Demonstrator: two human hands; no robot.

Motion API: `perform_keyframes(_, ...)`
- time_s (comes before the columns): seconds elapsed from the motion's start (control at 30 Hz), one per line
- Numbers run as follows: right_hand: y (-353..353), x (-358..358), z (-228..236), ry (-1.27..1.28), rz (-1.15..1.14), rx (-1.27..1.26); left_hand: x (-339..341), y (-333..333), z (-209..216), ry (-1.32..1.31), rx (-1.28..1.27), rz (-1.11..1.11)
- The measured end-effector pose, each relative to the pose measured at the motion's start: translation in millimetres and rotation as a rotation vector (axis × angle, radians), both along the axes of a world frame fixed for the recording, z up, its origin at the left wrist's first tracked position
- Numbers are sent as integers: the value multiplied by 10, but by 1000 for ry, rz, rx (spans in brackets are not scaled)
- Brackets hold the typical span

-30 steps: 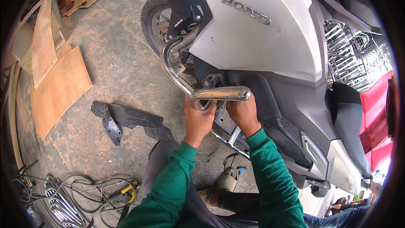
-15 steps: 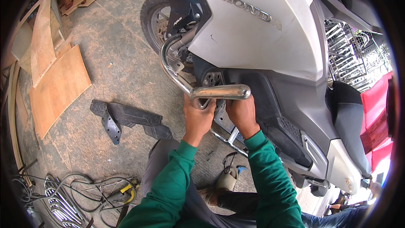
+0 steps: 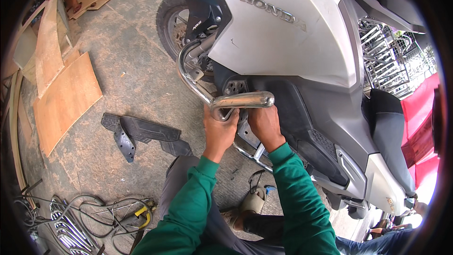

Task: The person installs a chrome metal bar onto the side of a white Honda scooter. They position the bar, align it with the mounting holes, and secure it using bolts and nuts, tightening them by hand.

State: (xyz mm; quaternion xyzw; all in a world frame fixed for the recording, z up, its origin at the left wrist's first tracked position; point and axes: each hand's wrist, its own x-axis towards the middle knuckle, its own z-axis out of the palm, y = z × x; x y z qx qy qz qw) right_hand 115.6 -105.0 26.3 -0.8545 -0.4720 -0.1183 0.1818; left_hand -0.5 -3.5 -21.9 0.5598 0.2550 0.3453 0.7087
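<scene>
Chrome tubular crash bar point(image 3: 245, 100) juts from the side of a silver and black scooter point(image 3: 283, 28), its rounded end toward me. Under the bar's bend, my left hand point(image 3: 220, 132) is closed around the tube, its fingertips partly hidden. Close beside it, my right hand point(image 3: 265, 125) reaches in beneath the bar's end against the scooter's side. Its fingers curl out of sight behind the tube, and what they grip is hidden. A metal bracket plate with holes point(image 3: 246, 133) shows between my wrists, above a lower chrome rail point(image 3: 252, 157).
Black plastic footboard trim point(image 3: 151, 128) lies on the concrete floor to the left. Plywood sheets point(image 3: 68, 101) lean farther left. Tangled cables point(image 3: 89, 203), a yellow-handled tool point(image 3: 144, 212) and chrome tubes point(image 3: 71, 231) fill the lower left. Another person's feet point(image 3: 75, 7) stand at upper left.
The scooter, the crash bar and both my hands sit slightly farther left in the picture. Floor items keep their places. My hands stay under the bar.
</scene>
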Motion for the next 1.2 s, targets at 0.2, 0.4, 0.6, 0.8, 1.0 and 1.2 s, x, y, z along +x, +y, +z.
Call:
perform_keyframes(0.2,-56,10,99,13,75,29,5,4,-9,-26,-35,-6)
perform_keyframes(0.4,-32,51,192,108,5,-118,-1,-19,-6,5,0,18)
perform_keyframes(0.6,-4,79,-27,47,-39,-47,9,-11,35,-7,55,40)
perform_keyframes(0.8,-16,88,-118,144,-70,-1,9,-29,-11,-36,61,24)
perform_keyframes(1.0,-47,73,117,-61,102,-65,137,-35,-246,-19,286,151)
perform_keyframes(1.2,-41,201,32,101,-73,-181,31,-34,-45,-59,-74,0)
